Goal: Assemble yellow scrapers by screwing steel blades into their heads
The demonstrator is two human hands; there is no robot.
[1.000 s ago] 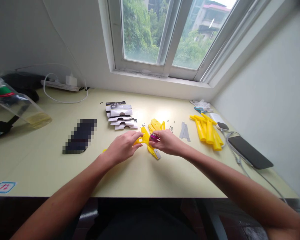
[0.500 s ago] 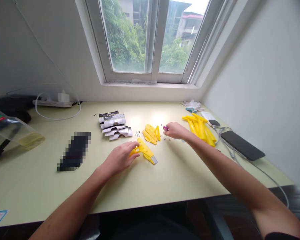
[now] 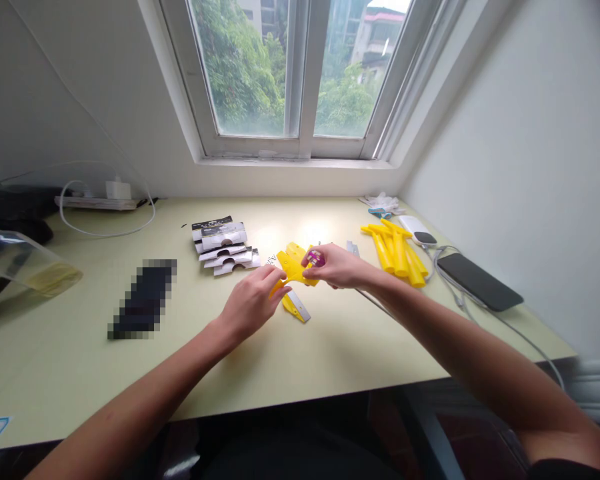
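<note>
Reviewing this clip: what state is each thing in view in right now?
Yellow plastic scraper: held between both hands.
Left hand: fingertips closed on the scraper's edge.
Right hand: pinching a small purple object against the scraper.
Yellow piece with metal blade: just below the hands, blade exposed.
Loose pile of yellow plastic handles: heaped on the desk.
White-framed window: shut.
Black smartphone: lying flat, screen dark.

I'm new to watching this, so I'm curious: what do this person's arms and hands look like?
The left hand and right hand are bare, without gloves. The left forearm and right forearm show no watch or bracelet. A dark sleeve shows at the view's bottom right edge.
</note>
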